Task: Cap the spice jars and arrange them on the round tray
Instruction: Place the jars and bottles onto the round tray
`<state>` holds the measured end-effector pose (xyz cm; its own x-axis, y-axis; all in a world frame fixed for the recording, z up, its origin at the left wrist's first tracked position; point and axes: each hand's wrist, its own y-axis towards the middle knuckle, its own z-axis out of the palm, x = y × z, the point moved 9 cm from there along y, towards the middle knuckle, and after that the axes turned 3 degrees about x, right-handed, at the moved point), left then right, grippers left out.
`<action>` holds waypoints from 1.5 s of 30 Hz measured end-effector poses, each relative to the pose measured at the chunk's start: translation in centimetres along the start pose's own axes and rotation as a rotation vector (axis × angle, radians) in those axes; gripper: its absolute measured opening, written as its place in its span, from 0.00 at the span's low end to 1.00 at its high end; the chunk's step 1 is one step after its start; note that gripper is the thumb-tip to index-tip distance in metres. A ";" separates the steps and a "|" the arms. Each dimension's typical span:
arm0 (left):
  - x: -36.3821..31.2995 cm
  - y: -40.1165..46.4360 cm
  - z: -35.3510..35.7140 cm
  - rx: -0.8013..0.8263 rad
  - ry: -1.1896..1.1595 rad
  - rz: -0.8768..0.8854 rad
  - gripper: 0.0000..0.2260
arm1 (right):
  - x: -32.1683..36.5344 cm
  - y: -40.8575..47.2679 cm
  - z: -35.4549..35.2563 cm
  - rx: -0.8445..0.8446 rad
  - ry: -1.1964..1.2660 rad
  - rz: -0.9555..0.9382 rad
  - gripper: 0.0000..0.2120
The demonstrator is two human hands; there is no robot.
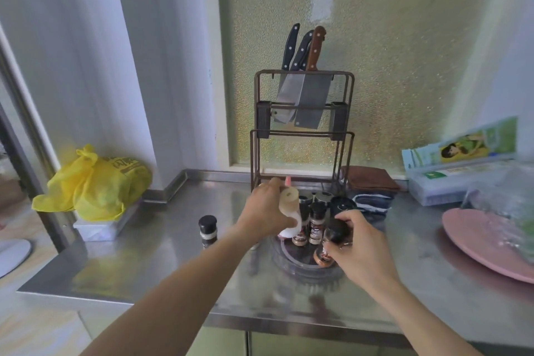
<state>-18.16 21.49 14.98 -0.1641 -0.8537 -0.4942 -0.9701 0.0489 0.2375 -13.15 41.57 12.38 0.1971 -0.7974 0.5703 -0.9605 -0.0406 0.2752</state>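
Observation:
A clear round tray (284,257) sits on the steel counter below the knife rack. On it stand several spice jars, among them a black-capped jar (318,221) at the middle. My left hand (265,208) grips a pale squeeze bottle (290,206) with a pink tip, tilted over the tray's left side. My right hand (362,248) holds a dark-capped jar of orange-brown spice (332,243) at the tray's right edge, fingers curled round it. Another black-capped jar (207,230) stands alone on the counter, left of the tray.
A knife rack (303,130) with three knives stands right behind the tray. A yellow plastic bag (95,182) lies at the left on a white box. Folded cloths (370,185) lie at the right rear, and a pink plate (485,243) and boxes (459,170) farther right.

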 end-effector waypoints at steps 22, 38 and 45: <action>3.5 0.1 6.5 0.072 0.048 -0.080 0.31 | 0.3 2.2 6.8 0.051 0.124 -0.023 0.25; 9.0 -5.3 -3.5 -0.262 0.170 -0.035 0.18 | 6.0 1.4 6.4 -0.053 -0.127 -0.260 0.22; 14.4 -6.0 -3.2 -0.096 0.194 -0.249 0.23 | 14.8 3.5 13.5 0.130 -0.317 -0.436 0.25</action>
<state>-14.17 7.22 9.08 0.1219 -0.9167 -0.3804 -0.9534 -0.2148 0.2121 -16.24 21.49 11.29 0.5326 -0.8313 0.1587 -0.8234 -0.4657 0.3243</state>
